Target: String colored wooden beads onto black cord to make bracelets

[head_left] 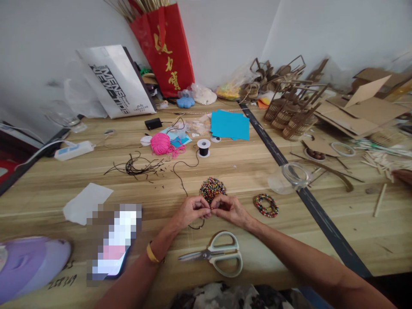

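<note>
My left hand (195, 210) and my right hand (231, 210) meet fingertip to fingertip just in front of a heap of small multicoloured wooden beads (212, 187). Thumb and forefinger of the left are pinched on a thin black cord, which runs from a white spool of black cord (203, 148) and loops out below that hand. The right is also closed in a pinch, on what looks like a tiny bead; the fingers largely hide it. Scissors with pale handles (225, 253) lie nearer me. Strung bead bracelets (266, 205) rest to the right.
Left lie a phone (117, 240), white paper (87, 203), cut black cords (138, 165) and pink yarn (160, 143). Blue sheets (230, 125) are behind. A clear plastic container (291, 177) and small bamboo baskets (289, 116) stand right. Another person's hand (402, 176) shows far right.
</note>
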Demonstrator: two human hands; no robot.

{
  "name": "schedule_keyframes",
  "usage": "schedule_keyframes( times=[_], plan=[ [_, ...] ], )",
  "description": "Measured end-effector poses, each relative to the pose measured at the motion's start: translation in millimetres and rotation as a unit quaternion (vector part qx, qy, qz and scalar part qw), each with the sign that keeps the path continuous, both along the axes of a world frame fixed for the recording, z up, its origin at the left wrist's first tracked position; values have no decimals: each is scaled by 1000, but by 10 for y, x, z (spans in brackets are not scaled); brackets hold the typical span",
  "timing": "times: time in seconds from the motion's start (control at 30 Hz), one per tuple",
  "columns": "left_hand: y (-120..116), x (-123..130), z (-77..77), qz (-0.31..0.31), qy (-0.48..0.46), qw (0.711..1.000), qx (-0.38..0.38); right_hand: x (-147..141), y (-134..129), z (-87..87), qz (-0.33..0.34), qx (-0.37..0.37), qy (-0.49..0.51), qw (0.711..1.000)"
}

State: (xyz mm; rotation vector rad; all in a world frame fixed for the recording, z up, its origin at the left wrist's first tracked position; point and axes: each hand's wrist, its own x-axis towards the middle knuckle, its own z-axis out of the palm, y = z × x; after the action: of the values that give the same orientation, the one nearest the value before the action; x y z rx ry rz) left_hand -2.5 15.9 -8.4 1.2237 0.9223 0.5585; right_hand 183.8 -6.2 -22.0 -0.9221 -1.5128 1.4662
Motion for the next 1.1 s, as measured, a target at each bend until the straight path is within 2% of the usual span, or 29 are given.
schedule_keyframes(
  times=[0.7,1.1],
  plan=[
    [5,-12,31,-1,8,1000,-2,-1,-2,15,-5,6,-14,1000],
    [1,-16,-9,0,10,1000,-10,-2,-7,31,-6,2,-19,1000]
  ],
)
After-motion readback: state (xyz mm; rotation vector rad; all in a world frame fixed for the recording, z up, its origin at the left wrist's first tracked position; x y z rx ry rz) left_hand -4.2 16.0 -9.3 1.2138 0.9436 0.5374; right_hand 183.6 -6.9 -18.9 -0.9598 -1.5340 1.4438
